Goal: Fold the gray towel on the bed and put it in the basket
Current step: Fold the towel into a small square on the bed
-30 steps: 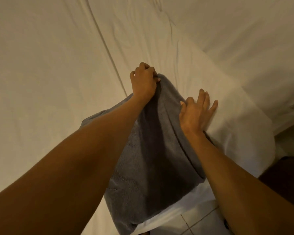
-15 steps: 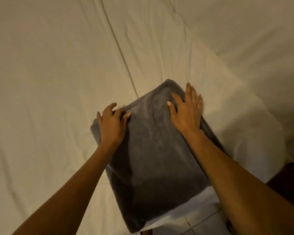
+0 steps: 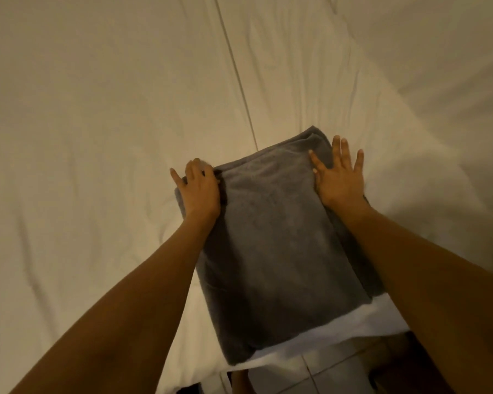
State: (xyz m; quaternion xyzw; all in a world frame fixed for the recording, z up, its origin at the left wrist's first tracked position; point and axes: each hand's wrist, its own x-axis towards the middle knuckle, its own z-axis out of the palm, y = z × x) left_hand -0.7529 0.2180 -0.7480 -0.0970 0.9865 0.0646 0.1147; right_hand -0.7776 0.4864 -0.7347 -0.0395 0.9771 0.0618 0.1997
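Observation:
The gray towel lies folded into a long rectangle on the white bed, near the bed's front corner. My left hand rests on its far left corner with the fingers bent over the edge. Flat on the far right edge lies my right hand, its fingers spread and straight. A lower layer of the towel sticks out at the far end. No basket is in view.
A seam runs across the sheet from the top towards the towel. The bed's edge and a tiled floor show at the bottom. Something dark stands at the lower right.
My left hand brought the towel's far corner over to the left and laid the fold down. Both hands then spread outward along the far end, flattening it.

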